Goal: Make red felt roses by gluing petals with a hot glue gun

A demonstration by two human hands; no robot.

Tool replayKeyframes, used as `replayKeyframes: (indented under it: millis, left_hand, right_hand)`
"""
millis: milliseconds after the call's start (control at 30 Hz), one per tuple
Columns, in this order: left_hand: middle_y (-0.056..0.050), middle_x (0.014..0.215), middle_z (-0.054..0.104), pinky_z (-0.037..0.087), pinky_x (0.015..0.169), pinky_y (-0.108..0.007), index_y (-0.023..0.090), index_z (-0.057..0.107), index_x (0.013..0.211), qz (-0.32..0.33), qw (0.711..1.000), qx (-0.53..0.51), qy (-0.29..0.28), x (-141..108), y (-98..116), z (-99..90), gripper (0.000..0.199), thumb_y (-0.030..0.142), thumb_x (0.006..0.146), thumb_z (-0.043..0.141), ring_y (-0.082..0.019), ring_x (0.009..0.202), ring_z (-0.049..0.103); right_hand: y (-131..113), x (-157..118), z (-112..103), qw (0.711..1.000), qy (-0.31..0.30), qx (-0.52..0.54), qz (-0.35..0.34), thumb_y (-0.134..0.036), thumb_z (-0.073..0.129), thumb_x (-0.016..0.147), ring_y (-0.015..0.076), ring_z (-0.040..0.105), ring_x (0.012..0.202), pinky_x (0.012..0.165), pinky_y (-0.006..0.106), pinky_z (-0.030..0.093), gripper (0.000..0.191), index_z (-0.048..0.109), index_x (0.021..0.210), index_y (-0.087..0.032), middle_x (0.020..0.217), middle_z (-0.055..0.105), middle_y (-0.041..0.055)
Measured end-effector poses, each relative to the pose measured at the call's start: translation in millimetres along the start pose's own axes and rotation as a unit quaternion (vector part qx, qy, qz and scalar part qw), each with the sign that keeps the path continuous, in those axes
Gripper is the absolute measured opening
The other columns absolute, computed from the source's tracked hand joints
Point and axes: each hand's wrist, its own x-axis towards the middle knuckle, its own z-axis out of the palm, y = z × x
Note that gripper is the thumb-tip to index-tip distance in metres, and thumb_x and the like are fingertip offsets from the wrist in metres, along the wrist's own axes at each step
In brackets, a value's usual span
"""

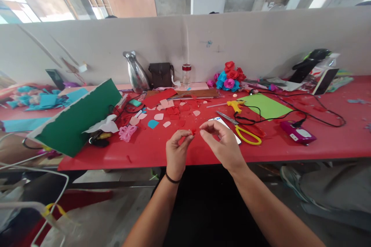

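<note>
Over the front of the red table, my left hand [176, 150] pinches a small red paper piece [193, 132] between thumb and fingertips. Just to its right, my right hand [223, 143] has thumb and index fingertip drawn together, apart from the red piece; anything between them is too small to make out. Behind my right hand lies a phone [237, 139], partly covered. Next to it are yellow-handled scissors [248, 135]. Cut paper petals in pink [159, 117], blue [153, 124] and red lie scattered beyond my left hand.
A yellow glue gun [234, 105] with a black cable rests by a green sheet [268, 106]. Paper flowers [230, 77], a jar [186, 75], a bag [161, 75] and a metal jug [136, 72] line the partition. A green board [78, 117] leans left; a purple box [298, 132] sits right.
</note>
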Motion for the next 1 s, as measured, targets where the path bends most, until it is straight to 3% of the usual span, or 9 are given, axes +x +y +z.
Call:
replayKeyframes:
  millis: [267, 400, 600, 867, 1000]
  left_hand:
    - [-0.002, 0.075, 0.067, 0.048, 0.077, -0.031, 0.018, 0.069, 0.072, -0.050, 0.998, -0.042, 0.025, -1, -8, 2.3, 0.015, 0.030, 0.065, 0.075, -0.016, 0.078, 0.061]
    - [0.000, 0.071, 0.067, 0.047, 0.074, -0.027, 0.018, 0.069, 0.070, -0.074, 0.993, -0.084, 0.034, 0, -12, 2.7, 0.014, 0.027, 0.062, 0.077, -0.014, 0.073, 0.060]
    - [0.000, 0.073, 0.067, 0.047, 0.076, -0.027, 0.018, 0.070, 0.069, -0.064, 0.994, -0.081, 0.040, 0, -14, 1.4, 0.012, 0.025, 0.061, 0.077, -0.014, 0.075, 0.060]
    - [-0.001, 0.071, 0.068, 0.048, 0.074, -0.029, 0.018, 0.070, 0.069, -0.096, 0.987, -0.115, 0.055, -1, -15, 3.3, 0.018, 0.028, 0.058, 0.078, -0.015, 0.073, 0.061]
    - [-0.002, 0.072, 0.068, 0.049, 0.076, -0.031, 0.017, 0.069, 0.069, -0.100, 0.987, -0.116, 0.055, -1, -15, 2.8, 0.017, 0.028, 0.059, 0.078, -0.015, 0.074, 0.062]
  right_hand:
    - [6, -3, 10, 0.999, -0.016, -0.048, 0.009, -0.025, 0.056, 0.076, 0.0171, 0.057, 0.069, 0.070, 0.031, 0.047, 0.005, 0.058, 0.073, -0.022, 0.072, 0.064, 0.0017]
    - [9, -4, 12, 0.999, -0.004, -0.034, 0.000, -0.027, 0.057, 0.076, 0.0168, 0.057, 0.071, 0.071, 0.031, 0.046, 0.007, 0.058, 0.079, -0.021, 0.073, 0.063, 0.0016]
    - [7, -4, 15, 0.998, 0.001, -0.064, -0.004, -0.026, 0.057, 0.075, 0.0161, 0.055, 0.068, 0.069, 0.030, 0.045, 0.007, 0.057, 0.070, -0.021, 0.069, 0.062, 0.0010]
    - [25, -10, 24, 0.993, -0.006, 0.082, 0.081, -0.032, 0.059, 0.077, 0.0159, 0.059, 0.071, 0.071, 0.030, 0.048, 0.012, 0.059, 0.074, -0.020, 0.073, 0.064, 0.0015]
    - [25, -11, 23, 0.996, 0.012, 0.060, 0.060, -0.031, 0.058, 0.078, 0.0158, 0.058, 0.071, 0.072, 0.031, 0.048, 0.010, 0.058, 0.076, -0.021, 0.074, 0.063, 0.0015]
